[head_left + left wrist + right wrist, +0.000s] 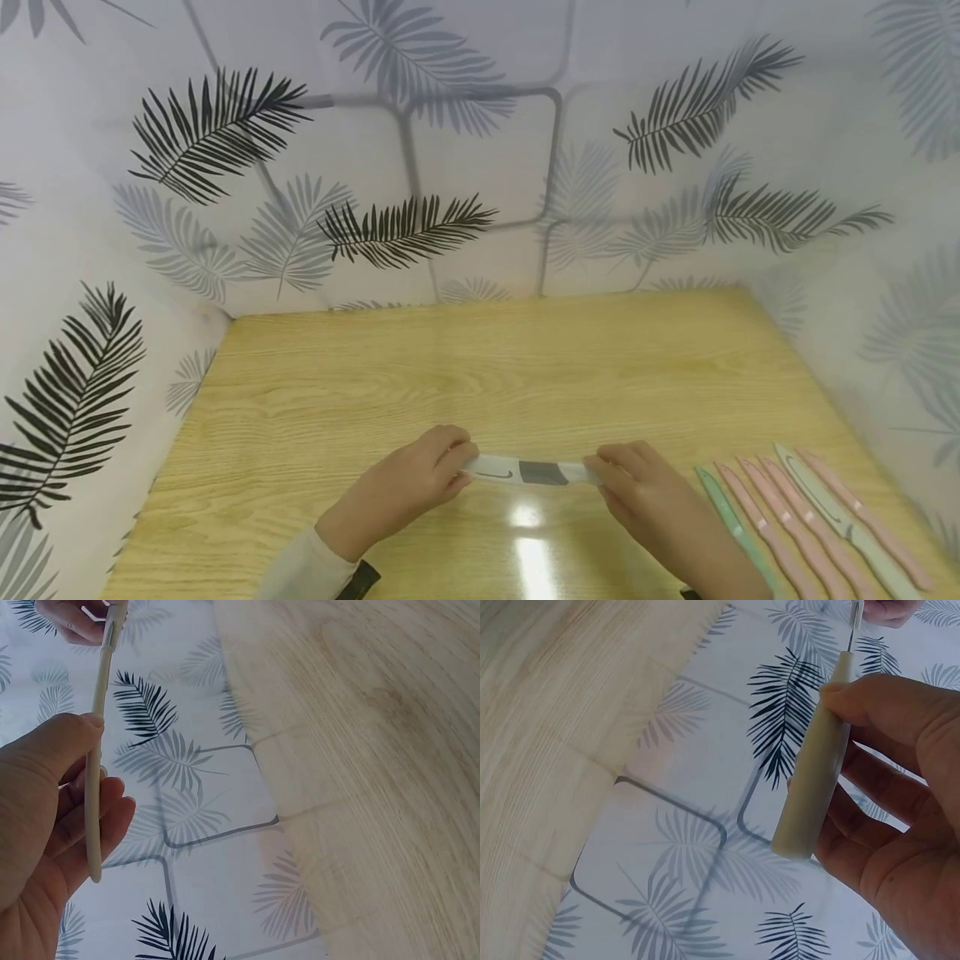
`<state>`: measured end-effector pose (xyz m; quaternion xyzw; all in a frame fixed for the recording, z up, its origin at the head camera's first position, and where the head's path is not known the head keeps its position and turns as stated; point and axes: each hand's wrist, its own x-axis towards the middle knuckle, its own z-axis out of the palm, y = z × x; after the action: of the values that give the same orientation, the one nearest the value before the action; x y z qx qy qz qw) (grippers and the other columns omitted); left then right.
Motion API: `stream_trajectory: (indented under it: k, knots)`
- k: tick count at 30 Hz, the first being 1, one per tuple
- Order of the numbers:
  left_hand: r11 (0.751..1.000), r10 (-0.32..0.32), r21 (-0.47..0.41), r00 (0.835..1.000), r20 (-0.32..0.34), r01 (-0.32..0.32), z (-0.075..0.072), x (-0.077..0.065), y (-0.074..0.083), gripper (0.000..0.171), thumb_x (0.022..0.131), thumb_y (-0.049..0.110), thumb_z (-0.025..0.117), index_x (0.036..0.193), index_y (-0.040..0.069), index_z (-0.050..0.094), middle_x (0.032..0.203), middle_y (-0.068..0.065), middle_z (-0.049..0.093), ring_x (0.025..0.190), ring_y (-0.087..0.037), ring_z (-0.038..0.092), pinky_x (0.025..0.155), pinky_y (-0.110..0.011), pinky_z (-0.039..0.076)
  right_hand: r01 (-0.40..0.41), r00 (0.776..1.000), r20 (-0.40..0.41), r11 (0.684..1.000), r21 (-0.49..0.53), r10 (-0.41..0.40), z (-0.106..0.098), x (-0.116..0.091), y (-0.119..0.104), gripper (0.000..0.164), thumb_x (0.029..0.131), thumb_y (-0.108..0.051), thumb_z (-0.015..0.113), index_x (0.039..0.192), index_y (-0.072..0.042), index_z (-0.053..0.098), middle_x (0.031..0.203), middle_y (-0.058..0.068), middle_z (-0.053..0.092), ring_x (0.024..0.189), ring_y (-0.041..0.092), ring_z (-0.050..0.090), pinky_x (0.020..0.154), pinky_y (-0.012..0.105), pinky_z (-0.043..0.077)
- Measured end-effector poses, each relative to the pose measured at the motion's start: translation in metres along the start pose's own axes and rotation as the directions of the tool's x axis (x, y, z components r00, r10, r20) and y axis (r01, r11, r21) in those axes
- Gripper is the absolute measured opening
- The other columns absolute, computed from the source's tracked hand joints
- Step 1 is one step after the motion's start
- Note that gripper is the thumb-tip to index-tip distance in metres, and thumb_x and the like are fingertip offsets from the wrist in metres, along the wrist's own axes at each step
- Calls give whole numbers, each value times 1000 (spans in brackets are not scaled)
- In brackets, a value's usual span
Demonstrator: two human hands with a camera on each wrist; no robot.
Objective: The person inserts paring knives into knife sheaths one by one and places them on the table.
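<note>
A small knife is held sideways above the table, its blade partly out of a pale sheath. My left hand pinches the sheath between thumb and fingers at the left end. At the other end, my right hand grips the cream handle. In the left wrist view the sheath appears edge-on as a slim cream strip. Between handle and sheath, a thin line of metal blade shows in the right wrist view.
To the right lie several knives side by side: a mint green one, several pink ones and a larger pale green one. They rest on a wooden table. Leaf-patterned cloth hangs behind it and at both sides.
</note>
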<state>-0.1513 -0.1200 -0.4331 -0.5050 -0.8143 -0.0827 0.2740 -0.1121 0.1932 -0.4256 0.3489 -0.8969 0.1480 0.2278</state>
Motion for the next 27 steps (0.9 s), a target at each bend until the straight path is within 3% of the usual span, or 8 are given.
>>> stream_trajectory:
  k: [6, 15, 22, 27]
  knots:
    - [1000, 12, -1, 1000, -11, -12, 3, 0, 4, 24, 101, 21, 48, 110, 1, 57, 107, -6, 55, 86, -9, 52, 72, -9, 49, 45, 999, -21, 999, 19, -45, 7, 5, -8, 48, 62, 3, 84, 106, -5, 67, 102, 5, 65, 91, 18, 59, 74, 25, 57]
    - [999, 48, 20, 998, -49, -47, 7, 5, 8, 25, 102, 20, 45, 109, 0, 58, 105, -6, 55, 85, -10, 54, 73, -9, 50, 73, 997, -28, 997, 28, -73, 14, 10, -12, 45, 64, 3, 81, 107, -3, 67, 100, 5, 64, 88, 16, 57, 73, 22, 56]
    - [998, 50, 31, 998, -23, -50, 10, 7, 13, 29, 105, 25, 39, 111, 3, 57, 108, -5, 53, 88, -10, 54, 76, -9, 50, 78, 997, -15, 997, 29, -77, 19, 14, -18, 41, 64, 3, 83, 102, -3, 69, 97, 4, 65, 81, 13, 54, 67, 16, 52]
    - [1000, 28, -7, 1000, -11, -28, 11, 9, 15, 25, 101, 25, 50, 112, 3, 58, 108, -4, 54, 90, -10, 54, 79, -12, 50, 78, 997, -15, 997, -4, -78, 21, 14, -15, 41, 61, 2, 85, 99, -2, 70, 95, 5, 65, 79, 13, 55, 66, 17, 53]
